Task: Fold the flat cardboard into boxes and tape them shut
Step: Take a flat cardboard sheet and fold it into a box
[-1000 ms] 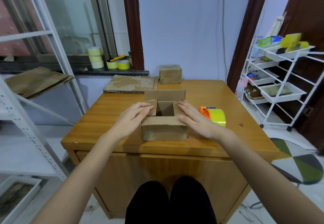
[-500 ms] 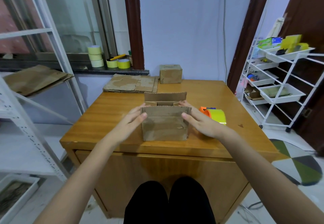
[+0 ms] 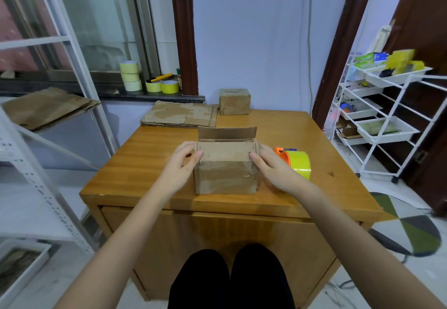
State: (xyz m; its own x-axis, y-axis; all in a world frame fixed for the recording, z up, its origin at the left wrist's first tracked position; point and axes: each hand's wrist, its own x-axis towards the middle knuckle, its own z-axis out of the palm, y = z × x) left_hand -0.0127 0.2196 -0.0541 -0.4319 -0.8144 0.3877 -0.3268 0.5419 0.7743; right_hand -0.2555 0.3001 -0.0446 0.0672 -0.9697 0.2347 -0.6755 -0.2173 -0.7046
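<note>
Flap-closing step: left hand [image 3: 180, 163] and right hand [image 3: 271, 167] pinch the near flap of the box [image 3: 226, 175] at table centre; next, far flap down, then tape dispenser [image 3: 296, 163] at 3 o'clock.

Single head-worn wide-angle view, looking forward and down from close above the tabletop [image 3: 150, 163]; the wearer's knees sit at the bottom edge, wall and window beyond.

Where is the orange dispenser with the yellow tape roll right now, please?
In the head view, the orange dispenser with the yellow tape roll sits on the wooden table, just beyond the right hand, to the right of the brown cardboard box being folded.
</note>
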